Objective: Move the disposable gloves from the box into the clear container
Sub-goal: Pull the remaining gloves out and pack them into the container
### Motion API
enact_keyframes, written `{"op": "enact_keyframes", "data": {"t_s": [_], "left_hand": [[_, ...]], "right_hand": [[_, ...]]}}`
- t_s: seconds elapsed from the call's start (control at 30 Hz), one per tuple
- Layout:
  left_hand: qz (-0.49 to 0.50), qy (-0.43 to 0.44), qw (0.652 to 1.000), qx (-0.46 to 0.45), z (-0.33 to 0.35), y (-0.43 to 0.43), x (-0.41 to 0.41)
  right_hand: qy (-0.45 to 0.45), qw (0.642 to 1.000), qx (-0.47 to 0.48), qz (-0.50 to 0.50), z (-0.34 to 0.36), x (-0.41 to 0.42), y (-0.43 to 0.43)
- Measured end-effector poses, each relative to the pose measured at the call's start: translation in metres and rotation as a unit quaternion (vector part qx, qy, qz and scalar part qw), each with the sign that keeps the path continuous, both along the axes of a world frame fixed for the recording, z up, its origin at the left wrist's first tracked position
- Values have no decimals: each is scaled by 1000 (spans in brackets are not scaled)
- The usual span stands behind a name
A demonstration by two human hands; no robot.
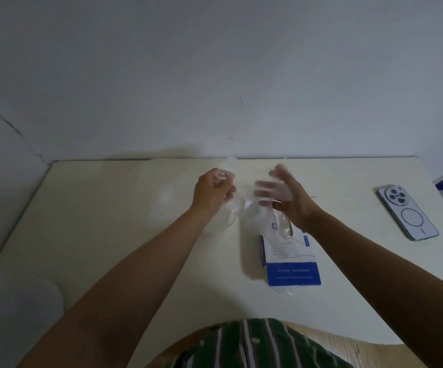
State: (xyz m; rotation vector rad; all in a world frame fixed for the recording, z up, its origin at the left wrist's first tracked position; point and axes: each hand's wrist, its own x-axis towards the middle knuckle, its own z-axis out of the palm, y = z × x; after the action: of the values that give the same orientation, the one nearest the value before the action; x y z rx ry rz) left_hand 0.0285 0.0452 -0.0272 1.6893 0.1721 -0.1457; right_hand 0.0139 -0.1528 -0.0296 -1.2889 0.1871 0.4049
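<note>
We see left hand [212, 191] fisted round one end of clear glove [244, 205], held above table [109, 208]. Right hand [293, 199] blurred, fingers straight behind glove's fingers; we cannot tell whether thumb pinches it. Glove hangs between hands, over far end of box [292, 264] lying flat. Phone [408, 211] well right.

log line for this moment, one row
left hand: grips glove | right hand: fingers straight, blurred | box: on table | phone: right of box
</note>
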Motion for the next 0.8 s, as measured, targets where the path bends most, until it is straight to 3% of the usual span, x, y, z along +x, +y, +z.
{"op": "enact_keyframes", "data": {"t_s": [0.1,0.27,0.4,0.5,0.6,0.67,0.73,0.8], "left_hand": [[-15,59,998,-32,3,23,-2],[-27,180,973,-145,9,55,6],[18,147,985,-93,15,60,11],[111,39,993,15,7,69,16],[103,24,987,123,-5,84,18],[86,43,975,203,-14,93,16],[88,60,965,241,-21,99,15],[86,72,956,271,-26,101,15]], "right_hand": [[-19,992,-122,26,3,1,14],[-48,985,-161,49,11,9,37],[-72,977,-185,75,21,20,61],[-69,983,-168,35,22,35,75],[-72,976,-205,-20,17,50,83],[-139,944,-296,-51,11,56,88],[-253,875,-404,-91,10,57,96],[-362,820,-428,-120,14,55,108]]}}
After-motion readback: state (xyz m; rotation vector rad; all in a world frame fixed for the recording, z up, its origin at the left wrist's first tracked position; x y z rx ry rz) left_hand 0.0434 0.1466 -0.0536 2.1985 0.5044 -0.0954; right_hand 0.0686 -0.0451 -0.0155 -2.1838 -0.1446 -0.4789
